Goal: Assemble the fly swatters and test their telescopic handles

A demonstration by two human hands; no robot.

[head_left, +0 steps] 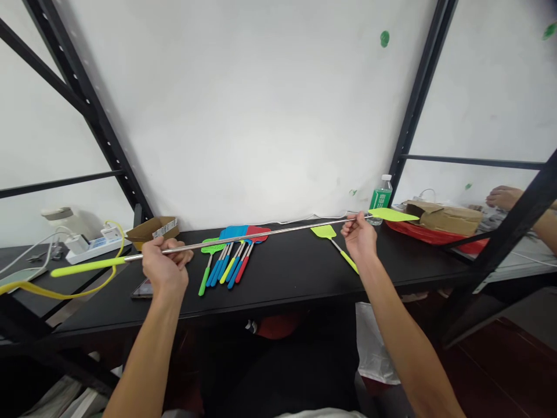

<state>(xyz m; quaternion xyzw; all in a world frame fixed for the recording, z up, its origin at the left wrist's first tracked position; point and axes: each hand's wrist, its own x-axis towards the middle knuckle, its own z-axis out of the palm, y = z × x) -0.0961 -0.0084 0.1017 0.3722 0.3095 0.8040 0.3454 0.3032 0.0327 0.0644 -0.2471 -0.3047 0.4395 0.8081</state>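
Note:
A long fly swatter [261, 234] with a yellow-green handle, a thin metal shaft drawn out long and a yellow-green head spans the view above the table. My left hand [165, 267] is closed around the shaft just beyond the handle. My right hand [360, 237] pinches the shaft's far end close to the head. Below the shaft, several short fly swatters [232, 233] in green, blue, yellow and red lie side by side. Another yellow-green swatter [324, 232] lies by itself on the table, left of my right hand.
The black table [287, 278] stands against a white wall between black metal posts. A water bottle [381, 194] stands at the back right, a cardboard box [153, 231] at the back left. A yellow cable [100, 287] crosses the left side. Another person's hand [502, 196] shows far right.

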